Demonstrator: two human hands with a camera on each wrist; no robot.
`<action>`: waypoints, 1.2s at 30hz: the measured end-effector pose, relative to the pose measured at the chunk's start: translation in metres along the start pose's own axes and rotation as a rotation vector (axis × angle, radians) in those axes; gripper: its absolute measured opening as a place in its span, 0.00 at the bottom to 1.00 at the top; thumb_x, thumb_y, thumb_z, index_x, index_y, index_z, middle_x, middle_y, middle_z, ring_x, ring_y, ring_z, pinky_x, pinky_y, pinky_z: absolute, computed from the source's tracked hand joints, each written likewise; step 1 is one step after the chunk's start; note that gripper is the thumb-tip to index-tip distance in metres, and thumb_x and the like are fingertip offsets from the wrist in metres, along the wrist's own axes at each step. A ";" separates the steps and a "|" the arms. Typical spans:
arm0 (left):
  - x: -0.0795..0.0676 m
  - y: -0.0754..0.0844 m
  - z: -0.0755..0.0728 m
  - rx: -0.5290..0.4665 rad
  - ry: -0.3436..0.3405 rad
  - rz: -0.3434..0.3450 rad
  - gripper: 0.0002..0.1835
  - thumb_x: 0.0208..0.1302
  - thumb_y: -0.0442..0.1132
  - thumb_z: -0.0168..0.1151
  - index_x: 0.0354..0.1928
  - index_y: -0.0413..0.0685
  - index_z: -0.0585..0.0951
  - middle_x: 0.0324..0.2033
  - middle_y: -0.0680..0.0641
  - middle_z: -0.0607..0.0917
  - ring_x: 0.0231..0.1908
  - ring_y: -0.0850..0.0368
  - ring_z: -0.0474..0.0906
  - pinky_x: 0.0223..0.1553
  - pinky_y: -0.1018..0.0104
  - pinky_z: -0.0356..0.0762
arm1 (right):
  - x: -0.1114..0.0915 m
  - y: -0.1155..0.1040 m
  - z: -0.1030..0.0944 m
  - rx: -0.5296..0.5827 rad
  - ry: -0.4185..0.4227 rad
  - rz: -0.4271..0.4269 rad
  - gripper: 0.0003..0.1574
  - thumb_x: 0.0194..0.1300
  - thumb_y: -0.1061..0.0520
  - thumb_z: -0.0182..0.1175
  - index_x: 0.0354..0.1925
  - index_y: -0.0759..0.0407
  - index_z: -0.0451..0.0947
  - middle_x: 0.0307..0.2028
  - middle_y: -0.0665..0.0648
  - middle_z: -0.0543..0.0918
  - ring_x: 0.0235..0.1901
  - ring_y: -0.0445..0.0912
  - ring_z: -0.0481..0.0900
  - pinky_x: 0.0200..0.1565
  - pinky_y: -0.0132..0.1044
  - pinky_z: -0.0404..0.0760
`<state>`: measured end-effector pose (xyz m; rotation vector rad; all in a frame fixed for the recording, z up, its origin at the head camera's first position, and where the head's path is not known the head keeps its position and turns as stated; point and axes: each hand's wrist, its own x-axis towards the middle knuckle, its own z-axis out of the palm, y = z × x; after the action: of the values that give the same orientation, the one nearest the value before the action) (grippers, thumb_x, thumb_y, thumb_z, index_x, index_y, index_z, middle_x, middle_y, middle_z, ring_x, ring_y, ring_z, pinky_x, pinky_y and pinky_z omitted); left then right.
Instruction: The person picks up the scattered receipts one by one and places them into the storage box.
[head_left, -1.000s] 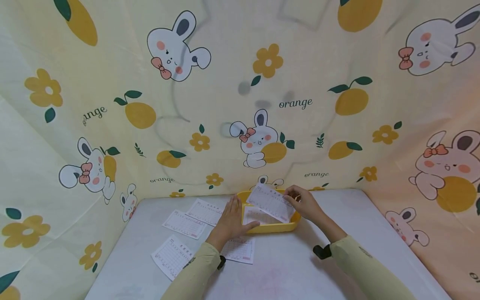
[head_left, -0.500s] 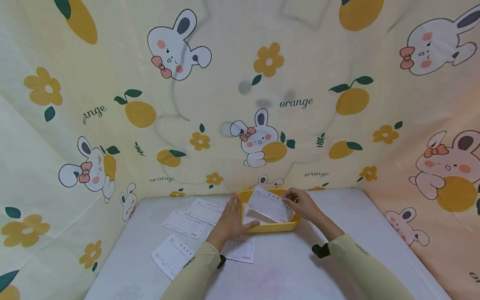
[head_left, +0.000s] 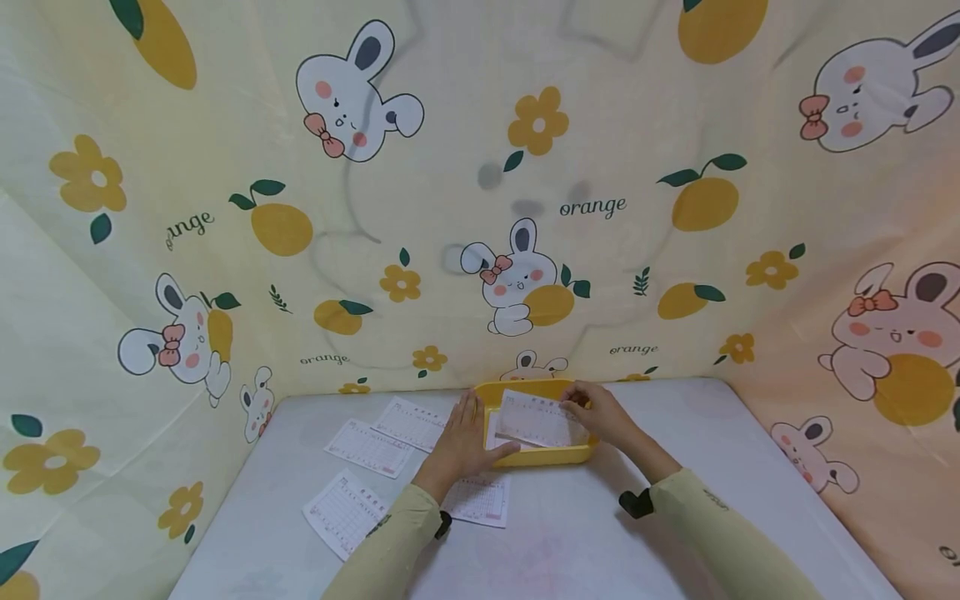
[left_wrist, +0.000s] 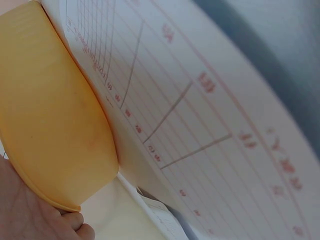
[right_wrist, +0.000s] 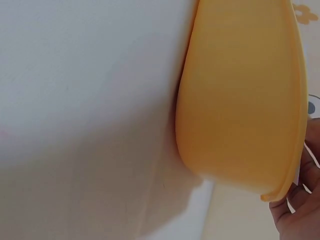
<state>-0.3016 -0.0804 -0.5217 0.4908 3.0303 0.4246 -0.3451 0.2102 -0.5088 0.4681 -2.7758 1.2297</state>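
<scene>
A yellow plastic basket (head_left: 555,456) stands at the back of the table, with a printed slip (head_left: 491,430) on its bottom. My right hand (head_left: 600,412) pinches another printed slip (head_left: 536,418) by its upper right edge, tilted inside the basket. In the right wrist view, the right fingers (right_wrist: 297,197) lie at the basket's rim. My left hand (head_left: 465,437) rests against the basket's left side, fingers straight and thumb stretched along the front rim. The left wrist view shows that hand (left_wrist: 30,210) at the rim of the yellow wall (left_wrist: 60,110).
Several ruled slips lie left of the basket: two overlapping slips (head_left: 367,447), a nearer slip (head_left: 343,510), and a slip (head_left: 480,502) partly under the left forearm. A patterned cloth (head_left: 450,167) hangs behind the white table (head_left: 570,533).
My right hand has moved slightly left, and the pinched slip has sunk lower and flatter into the basket. The left hand and the slips on the table have stayed put.
</scene>
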 end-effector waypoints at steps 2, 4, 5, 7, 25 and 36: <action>0.000 0.000 0.000 -0.002 -0.001 -0.003 0.67 0.67 0.83 0.50 0.84 0.31 0.47 0.86 0.34 0.42 0.86 0.40 0.39 0.85 0.50 0.42 | 0.000 0.001 0.002 -0.008 -0.016 0.006 0.03 0.76 0.58 0.67 0.45 0.57 0.85 0.41 0.53 0.85 0.41 0.48 0.79 0.45 0.39 0.81; -0.001 0.001 0.000 -0.009 0.000 -0.005 0.67 0.67 0.82 0.51 0.84 0.32 0.48 0.86 0.35 0.42 0.86 0.41 0.39 0.85 0.50 0.43 | 0.001 0.002 0.003 -0.018 -0.033 0.012 0.04 0.77 0.58 0.67 0.46 0.57 0.85 0.41 0.52 0.86 0.41 0.47 0.79 0.45 0.38 0.81; -0.002 0.001 0.000 -0.011 -0.002 -0.007 0.67 0.67 0.82 0.51 0.84 0.32 0.47 0.86 0.35 0.42 0.86 0.41 0.38 0.85 0.50 0.43 | 0.000 0.002 0.003 -0.018 -0.040 0.014 0.04 0.77 0.57 0.67 0.46 0.57 0.85 0.41 0.52 0.86 0.41 0.47 0.78 0.44 0.38 0.81; -0.002 0.002 -0.001 -0.009 -0.008 -0.015 0.68 0.66 0.83 0.51 0.85 0.33 0.47 0.86 0.36 0.42 0.86 0.42 0.37 0.85 0.50 0.42 | 0.000 0.001 0.004 -0.022 -0.046 0.026 0.05 0.77 0.58 0.67 0.47 0.57 0.85 0.41 0.52 0.85 0.41 0.48 0.78 0.44 0.38 0.81; -0.004 0.003 -0.002 -0.013 -0.016 -0.016 0.68 0.67 0.83 0.50 0.85 0.33 0.47 0.86 0.35 0.42 0.86 0.41 0.37 0.85 0.50 0.42 | -0.008 0.009 0.004 -0.057 0.108 -0.054 0.12 0.78 0.60 0.64 0.56 0.59 0.86 0.54 0.59 0.85 0.52 0.54 0.79 0.55 0.52 0.81; -0.003 0.004 -0.004 -0.024 -0.023 -0.032 0.68 0.66 0.83 0.52 0.85 0.34 0.46 0.86 0.37 0.40 0.86 0.42 0.36 0.85 0.49 0.42 | -0.013 0.011 -0.002 -0.097 0.098 -0.035 0.31 0.79 0.51 0.65 0.73 0.59 0.73 0.72 0.65 0.74 0.74 0.65 0.69 0.75 0.68 0.65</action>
<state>-0.2982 -0.0790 -0.5172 0.4414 3.0031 0.4504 -0.3367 0.2218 -0.5178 0.4342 -2.7179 1.0754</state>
